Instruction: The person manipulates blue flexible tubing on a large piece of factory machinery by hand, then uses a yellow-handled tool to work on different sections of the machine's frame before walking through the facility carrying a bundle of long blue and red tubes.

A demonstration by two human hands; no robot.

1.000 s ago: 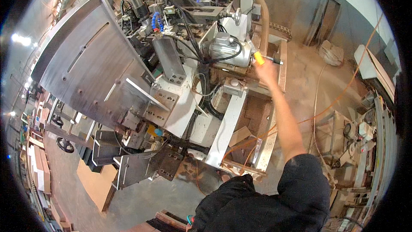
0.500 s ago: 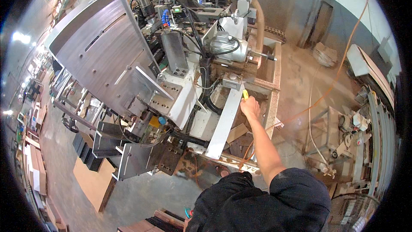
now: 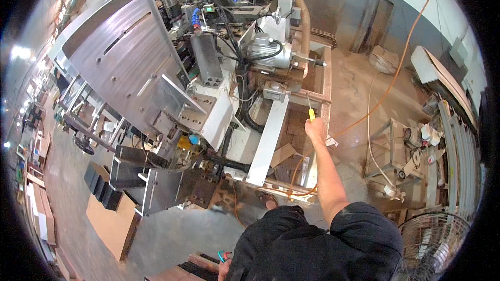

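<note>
My right hand (image 3: 315, 130) is closed around the yellow handle of a screwdriver (image 3: 312, 114), its thin shaft pointing up and away over the machine's base. To the left of the tip sits a small grey metal box (image 3: 276, 91) at the far end of a long white metal strip (image 3: 269, 140). The screwdriver is apart from the box. Low in the picture, beside my black clothing, my left hand (image 3: 224, 269) shows only in part. It grips a small tool with teal and red parts (image 3: 224, 256), whose kind I cannot make out.
A silver electric motor (image 3: 272, 54) stands beyond the box. A big curved metal plate (image 3: 125, 52) rises at left. An orange hose (image 3: 359, 121) crosses the right side. A wire-caged fan (image 3: 432, 239) is at lower right; a brown board (image 3: 112, 224) lies lower left.
My right hand with the screwdriver has drawn away from the grey box, toward the right and slightly nearer me. The view has shifted a little, bringing the fan into sight.
</note>
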